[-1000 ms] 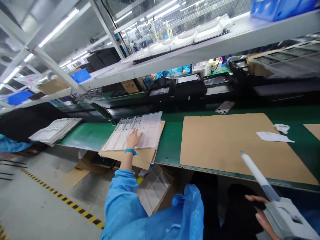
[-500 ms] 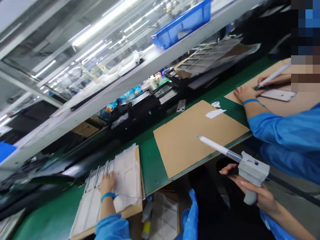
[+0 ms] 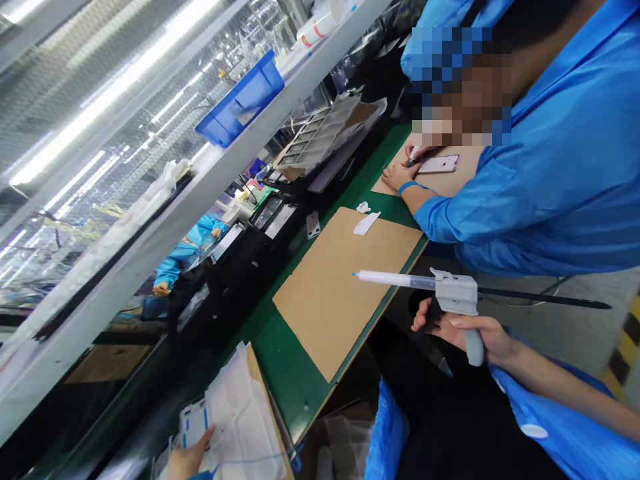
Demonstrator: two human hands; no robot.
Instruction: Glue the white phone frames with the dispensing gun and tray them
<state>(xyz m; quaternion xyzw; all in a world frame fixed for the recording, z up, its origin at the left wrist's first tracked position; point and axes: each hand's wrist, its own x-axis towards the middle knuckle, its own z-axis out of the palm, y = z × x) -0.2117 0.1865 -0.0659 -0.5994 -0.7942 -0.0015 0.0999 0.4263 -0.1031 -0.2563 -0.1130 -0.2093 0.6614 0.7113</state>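
Observation:
At the lower left, my left hand (image 3: 189, 457) grips a pale phone panel (image 3: 194, 425) with blue strips, its thumb along one edge and its other fingers mostly hidden. Beside it, thin white sheeting (image 3: 243, 410) covers a cardboard-backed tray. My right hand (image 3: 473, 333) supports a grey glue gun (image 3: 456, 292) by its handle, palm turned up and the fingertips loosely curled. Its white cartridge (image 3: 395, 279) points left over a bare brown cardboard sheet (image 3: 335, 287), and a black rod (image 3: 545, 298) sticks out behind.
A co-worker in a blue smock (image 3: 560, 160) works at the right beside a white phone panel (image 3: 439, 164). White paper scraps (image 3: 367, 223) lie on the cardboard's far edge. A grey phone panel (image 3: 313, 225) sits past it. Overhead, a shelf holds a blue bin (image 3: 240, 100).
My view has swung to the right, bringing more of the co-worker in. The left hand has gone from resting on the tray to gripping a panel; the glue gun now lies nearly level.

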